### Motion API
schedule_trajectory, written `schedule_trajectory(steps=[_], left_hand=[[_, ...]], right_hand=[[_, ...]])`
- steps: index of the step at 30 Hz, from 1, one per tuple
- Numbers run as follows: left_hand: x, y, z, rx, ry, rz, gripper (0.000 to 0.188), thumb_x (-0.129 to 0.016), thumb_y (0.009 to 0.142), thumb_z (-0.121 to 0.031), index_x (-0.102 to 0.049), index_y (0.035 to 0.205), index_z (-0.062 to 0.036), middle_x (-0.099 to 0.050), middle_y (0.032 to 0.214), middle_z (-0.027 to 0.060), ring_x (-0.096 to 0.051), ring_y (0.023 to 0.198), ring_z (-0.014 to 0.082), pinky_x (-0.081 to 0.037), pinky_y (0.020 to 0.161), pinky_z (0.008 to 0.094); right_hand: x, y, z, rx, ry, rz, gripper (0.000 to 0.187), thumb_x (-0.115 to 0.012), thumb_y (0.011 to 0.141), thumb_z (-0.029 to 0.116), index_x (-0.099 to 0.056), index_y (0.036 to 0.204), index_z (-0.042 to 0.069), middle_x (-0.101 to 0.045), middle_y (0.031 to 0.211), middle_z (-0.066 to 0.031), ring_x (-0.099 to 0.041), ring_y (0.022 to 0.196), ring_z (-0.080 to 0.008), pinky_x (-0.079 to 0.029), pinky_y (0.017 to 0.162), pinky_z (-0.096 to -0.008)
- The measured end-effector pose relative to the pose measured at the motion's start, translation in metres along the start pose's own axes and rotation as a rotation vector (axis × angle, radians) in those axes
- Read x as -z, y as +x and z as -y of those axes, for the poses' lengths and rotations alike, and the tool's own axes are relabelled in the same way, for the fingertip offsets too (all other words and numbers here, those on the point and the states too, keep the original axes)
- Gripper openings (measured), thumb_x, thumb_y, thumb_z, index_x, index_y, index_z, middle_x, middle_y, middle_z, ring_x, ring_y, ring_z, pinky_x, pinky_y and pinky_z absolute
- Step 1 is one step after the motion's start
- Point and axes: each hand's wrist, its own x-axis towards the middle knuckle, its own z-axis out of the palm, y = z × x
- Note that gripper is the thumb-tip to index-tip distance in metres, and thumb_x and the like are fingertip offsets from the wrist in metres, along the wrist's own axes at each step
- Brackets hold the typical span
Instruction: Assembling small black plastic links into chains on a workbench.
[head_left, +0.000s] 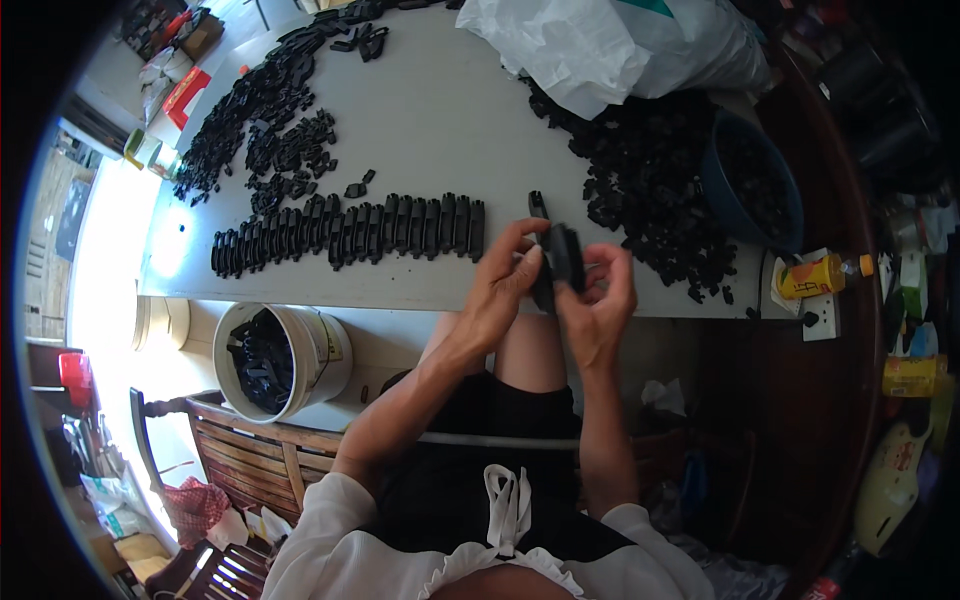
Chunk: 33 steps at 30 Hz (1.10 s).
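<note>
Left hand (503, 275), one, grasping one slim black strip (538, 204); right hand (600, 292), one, grasping one blurred black block (568, 258); both over the table (400, 130)'s near edge. Long axes: roughly toward its far side.

Tabletop (430, 120): smooth, pale, hard surface, glossy where glare strikes its left side. Aligned black parts (403, 228): apparently moulded plastic, satin, with light catching the ridges. Narrow black part (538, 205): plastic-looking, dark. Blurred black part (567, 258): also plastic-looking; exact finish cannot be read. Loose black pieces (640, 180): plastic in appearance, mostly matt. White bag (560, 50): thin plastic film, crinkled, slight sheen. Blue basin (793, 210): smooth plastic. Pale bucket (325, 352): smooth plastic. Slatted chair (245, 450): wood, low varnish sheen. White garment (350, 560): soft matt cloth, frilled edge.
</note>
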Motion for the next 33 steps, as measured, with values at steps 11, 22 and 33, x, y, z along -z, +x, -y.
schedule_trajectory(steps=[11,22,33], left_hand=[[0.097,-0.095,-0.016,0.078,-0.403,-0.352,0.032,-0.068,0.076,-0.004,-0.057,0.106,-0.0113,-0.057,0.089,0.0021,-0.054,0.07,0.0108,-0.047,0.056,0.0233],[0.372,-0.235,0.032,0.096,0.529,-1.18,0.037,-0.079,0.072,-0.018,-0.065,0.102,-0.003,-0.064,0.082,0.0067,-0.06,0.078,0.0156,-0.047,0.072,0.0277],[0.307,-0.158,0.003,-0.326,1.113,-1.218,0.033,-0.061,0.086,-0.003,-0.062,0.118,-0.0065,-0.06,0.101,0.0098,-0.06,0.091,0.0212,-0.049,0.079,0.0339]], right_hand=[[-0.046,-0.034,0.041,0.423,0.118,0.494,0.051,-0.07,0.071,-0.001,-0.051,0.119,0.001,-0.057,0.106,-0.0177,-0.059,0.093,-0.0361,-0.05,0.078,-0.041],[0.025,0.082,-0.035,0.239,-0.901,0.124,0.016,-0.062,0.088,0.01,-0.064,0.104,0.007,-0.06,0.097,-0.0079,-0.062,0.086,-0.0237,-0.05,0.075,-0.0348],[0.029,0.084,-0.04,0.181,-0.72,0.218,0.018,-0.063,0.082,0.0,-0.063,0.1,0.001,-0.061,0.099,-0.0137,-0.062,0.091,-0.032,-0.05,0.077,-0.0402]])
